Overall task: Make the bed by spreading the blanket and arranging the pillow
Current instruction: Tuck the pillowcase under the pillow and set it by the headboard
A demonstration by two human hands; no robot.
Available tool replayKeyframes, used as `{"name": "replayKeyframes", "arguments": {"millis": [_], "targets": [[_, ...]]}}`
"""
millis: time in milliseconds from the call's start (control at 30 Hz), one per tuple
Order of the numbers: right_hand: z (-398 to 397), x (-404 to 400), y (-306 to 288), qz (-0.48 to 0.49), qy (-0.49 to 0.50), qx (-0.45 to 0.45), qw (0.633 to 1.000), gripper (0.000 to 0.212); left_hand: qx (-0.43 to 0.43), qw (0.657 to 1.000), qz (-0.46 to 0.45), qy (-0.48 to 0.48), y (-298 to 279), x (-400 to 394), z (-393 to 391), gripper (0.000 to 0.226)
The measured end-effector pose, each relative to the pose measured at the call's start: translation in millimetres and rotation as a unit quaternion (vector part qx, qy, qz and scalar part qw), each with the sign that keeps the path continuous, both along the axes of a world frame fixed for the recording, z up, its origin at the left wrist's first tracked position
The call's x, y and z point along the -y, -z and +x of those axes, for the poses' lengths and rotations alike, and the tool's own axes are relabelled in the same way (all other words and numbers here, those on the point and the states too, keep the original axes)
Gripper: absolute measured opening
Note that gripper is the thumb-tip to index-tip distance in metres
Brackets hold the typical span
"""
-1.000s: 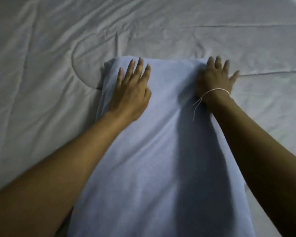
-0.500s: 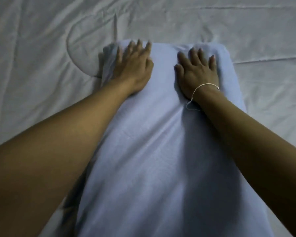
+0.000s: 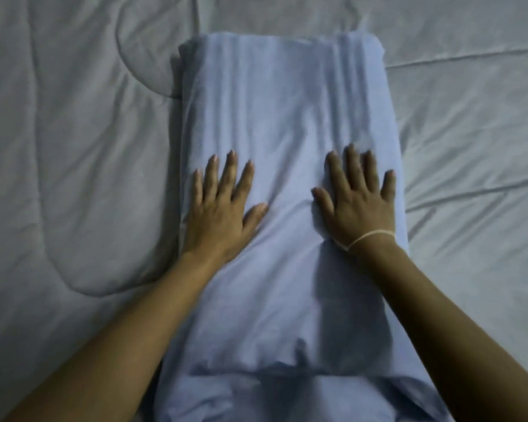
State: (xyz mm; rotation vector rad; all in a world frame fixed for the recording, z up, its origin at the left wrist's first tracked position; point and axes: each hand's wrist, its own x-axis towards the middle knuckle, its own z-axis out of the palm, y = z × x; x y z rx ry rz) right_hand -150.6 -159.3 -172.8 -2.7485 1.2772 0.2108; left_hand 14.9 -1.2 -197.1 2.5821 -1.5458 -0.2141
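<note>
A pale blue pillow (image 3: 284, 111) lies lengthwise in the middle of the view on a grey quilted blanket (image 3: 73, 147). My left hand (image 3: 223, 202) rests flat on the pillow's left half, fingers straight and spread. On the right half my right hand (image 3: 360, 199) presses flat in the same way; a thin white string circles its wrist. Faint lengthwise creases run up the pillow beyond my fingertips. The pillow's near end shows a fold of its cover at the bottom of the view.
The grey blanket covers the bed on all sides of the pillow, with stitched seams and wrinkles. A curved quilting seam (image 3: 128, 71) sits to the pillow's left. Nothing else lies on the bed in view.
Both hands slid back from the pillow's far end toward its middle, staying flat. The pillow's far end is now uncovered.
</note>
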Motion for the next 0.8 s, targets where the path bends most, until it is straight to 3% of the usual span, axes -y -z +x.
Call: {"name": "replayKeyframes", "arguments": {"millis": [267, 467, 600, 800], "targets": [[-147.0, -135.9, -12.5, 0.038, 0.005, -0.012, 0.999, 0.067, -0.017, 0.995, 0.020, 0.095, -10.5, -132.0, -122.0, 0.060], [-79.5, -93.5, -25.9, -0.017, 0.025, 0.200, 0.979, 0.047, -0.036, 0.994, -0.095, 0.028, -29.3, -35.4, -84.1, 0.049], [-59.1, -70.2, -4.3, 0.025, -0.022, 0.086, 0.996, 0.052, -0.002, 0.998, -0.020, 0.052, -5.7, -7.0, -88.8, 0.055], [-155.1, -56.2, -2.0, 0.094, 0.218, 0.056, 0.970, 0.081, -0.013, 0.999, 0.007, 0.030, -4.3, -132.2, -154.6, 0.056]]}}
